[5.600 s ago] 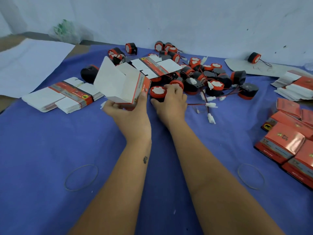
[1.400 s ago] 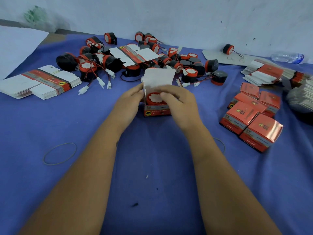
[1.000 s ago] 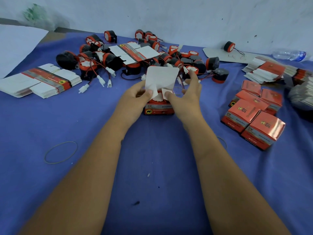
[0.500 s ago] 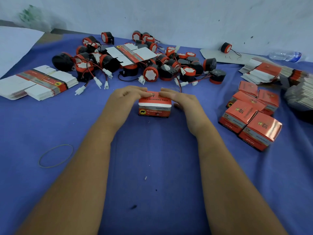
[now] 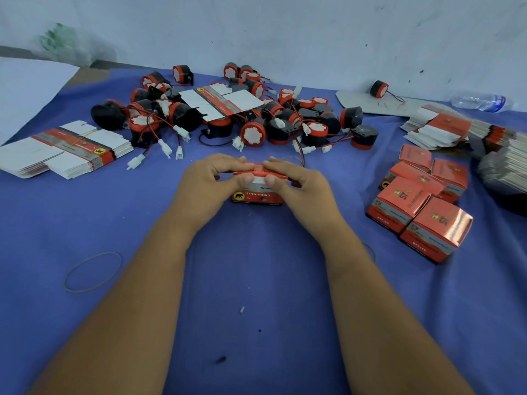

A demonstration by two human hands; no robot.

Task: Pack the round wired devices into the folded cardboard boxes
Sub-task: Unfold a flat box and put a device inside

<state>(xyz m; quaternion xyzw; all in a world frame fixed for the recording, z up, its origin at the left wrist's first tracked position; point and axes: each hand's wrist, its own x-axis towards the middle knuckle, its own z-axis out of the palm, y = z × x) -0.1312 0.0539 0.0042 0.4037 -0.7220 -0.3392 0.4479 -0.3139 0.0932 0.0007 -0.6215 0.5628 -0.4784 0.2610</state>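
Pinching the box (image 5: 258, 195) lid: left hand (image 5: 206, 181), right hand (image 5: 299, 185).

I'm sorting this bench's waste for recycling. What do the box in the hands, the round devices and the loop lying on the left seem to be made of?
Box: thin printed cardboard with a glossy red outside; the flat stack shows plain white insides.
Round devices: probably moulded plastic, matte black bodies with red rims, on thin insulated wires.
Loop: likely a rubber band, thin, limp and tan.

Both hands (image 5: 258, 178) hide the box (image 5: 258, 196) top.
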